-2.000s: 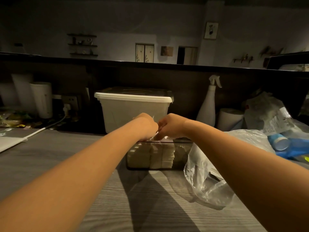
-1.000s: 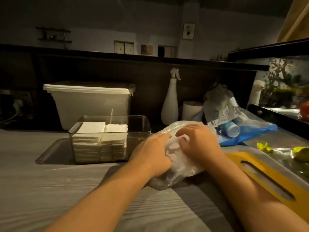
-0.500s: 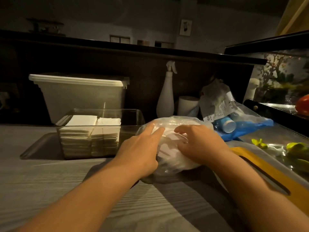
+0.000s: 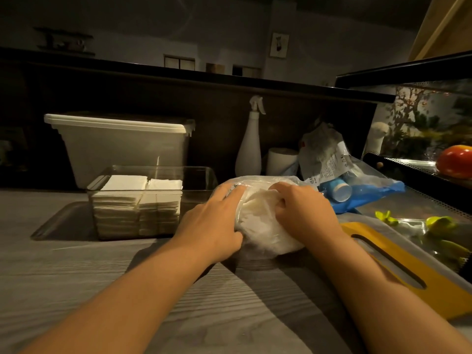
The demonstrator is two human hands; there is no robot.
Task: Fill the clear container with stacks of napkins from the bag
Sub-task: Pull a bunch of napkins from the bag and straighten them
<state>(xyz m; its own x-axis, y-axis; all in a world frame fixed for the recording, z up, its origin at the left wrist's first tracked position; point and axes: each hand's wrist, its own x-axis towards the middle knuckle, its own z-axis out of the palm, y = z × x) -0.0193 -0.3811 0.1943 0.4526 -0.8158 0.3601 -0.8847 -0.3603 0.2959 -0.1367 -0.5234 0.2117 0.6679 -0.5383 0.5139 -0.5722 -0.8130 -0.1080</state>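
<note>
Back at the bag (image 4: 263, 231) — container part-filled
Both hands have moved from the clear container (image 4: 204, 182) to the bag beside it: left hand (image 4: 214, 221) pressed flat, right hand (image 4: 304, 213) gripping plastic — another stack due.

- The right hand (image 4: 306, 215): the tips of its fingers (image 4: 282, 191) are hidden in the bag (image 4: 263, 231).
- The yellow board (image 4: 408, 272) is cut off by the right edge.

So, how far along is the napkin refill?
Done: two napkin stacks sit at the left of the clear container. In hand: the left hand presses the plastic bag of napkins and the right hand grips it. Left: the container's right side is empty.
</note>
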